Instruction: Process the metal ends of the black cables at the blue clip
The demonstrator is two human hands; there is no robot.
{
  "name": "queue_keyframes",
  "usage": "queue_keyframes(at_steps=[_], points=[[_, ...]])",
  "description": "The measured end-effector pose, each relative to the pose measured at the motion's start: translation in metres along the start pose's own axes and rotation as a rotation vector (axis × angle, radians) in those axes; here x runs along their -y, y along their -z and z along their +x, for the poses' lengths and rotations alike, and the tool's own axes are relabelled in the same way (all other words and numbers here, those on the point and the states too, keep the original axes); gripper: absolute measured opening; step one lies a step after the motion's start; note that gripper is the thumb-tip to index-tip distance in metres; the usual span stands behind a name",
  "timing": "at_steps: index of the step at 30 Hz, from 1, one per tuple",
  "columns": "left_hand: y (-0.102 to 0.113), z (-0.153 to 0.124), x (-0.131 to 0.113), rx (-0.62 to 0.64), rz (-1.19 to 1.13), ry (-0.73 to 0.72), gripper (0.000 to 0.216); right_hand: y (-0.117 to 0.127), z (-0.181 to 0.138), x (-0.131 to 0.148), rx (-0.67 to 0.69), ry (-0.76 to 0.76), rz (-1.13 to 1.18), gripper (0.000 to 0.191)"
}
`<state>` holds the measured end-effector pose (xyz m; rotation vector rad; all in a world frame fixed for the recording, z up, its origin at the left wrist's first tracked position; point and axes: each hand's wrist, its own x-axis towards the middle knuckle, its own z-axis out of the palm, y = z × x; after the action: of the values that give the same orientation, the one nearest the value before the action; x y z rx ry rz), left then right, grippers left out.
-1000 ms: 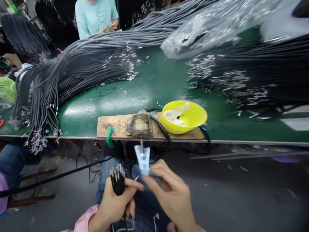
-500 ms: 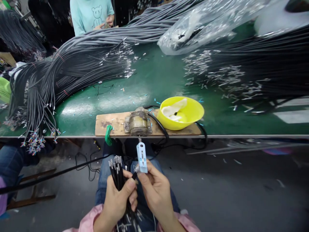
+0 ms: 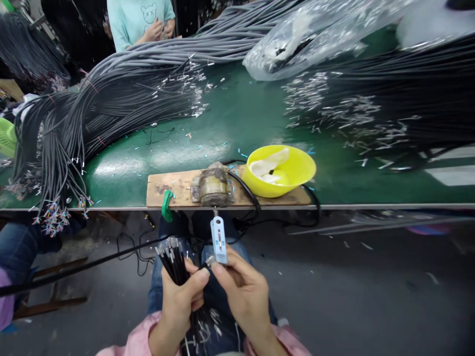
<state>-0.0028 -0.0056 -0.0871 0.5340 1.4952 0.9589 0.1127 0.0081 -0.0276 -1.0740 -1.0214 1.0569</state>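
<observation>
My left hand is closed round a bundle of thin black wires whose stripped tips fan upward and to the left. My right hand pinches the end of a single black wire just below a pale blue plastic fixture. That fixture hangs off a small metal motor-like device mounted on a wooden board at the near edge of the green table. Both hands hover over my lap, in front of the table edge.
A yellow bowl with white scraps sits on the board's right end. Big heaps of grey cables and black cables cover the table, along with a clear plastic bag. A person in a light blue shirt works across the table.
The wire bundle in my left hand has tilted further left. My right hand, which held the blue fixture a second ago, now pinches a single wire just beneath it.
</observation>
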Motion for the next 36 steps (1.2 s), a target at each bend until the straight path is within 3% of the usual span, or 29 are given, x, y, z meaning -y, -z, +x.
queue_keyframes(at_steps=[4, 7, 13, 19, 24, 27, 31, 36], points=[[-0.012, -0.027, -0.024, -0.037, -0.116, -0.055, 0.042, -0.002, -0.001, 0.003, -0.033, 0.157, -0.094, 0.019], [-0.019, -0.046, -0.04, -0.017, -0.112, -0.088, 0.042, -0.001, 0.0, 0.004, -0.045, 0.177, -0.121, 0.021], [-0.015, -0.043, -0.037, 0.065, -0.01, -0.079, 0.04, 0.003, 0.003, 0.005, -0.044, 0.151, -0.099, 0.02], [-0.019, -0.043, -0.041, -0.094, -0.056, -0.149, 0.032, 0.002, 0.005, 0.004, -0.029, 0.102, -0.053, 0.019], [-0.014, -0.046, -0.048, -0.002, 0.079, -0.203, 0.02, 0.007, 0.006, 0.003, -0.048, 0.004, -0.027, 0.016], [-0.011, -0.048, -0.052, -0.029, 0.167, -0.271, 0.012, 0.009, 0.006, 0.003, 0.03, -0.1, -0.022, 0.014], [-0.012, -0.054, -0.06, 0.036, 0.253, -0.294, 0.012, 0.007, 0.006, 0.003, 0.124, -0.181, -0.09, 0.027], [-0.015, -0.056, -0.062, 0.065, 0.286, -0.313, 0.014, 0.011, 0.012, -0.001, 0.032, -0.217, -0.109, 0.037]])
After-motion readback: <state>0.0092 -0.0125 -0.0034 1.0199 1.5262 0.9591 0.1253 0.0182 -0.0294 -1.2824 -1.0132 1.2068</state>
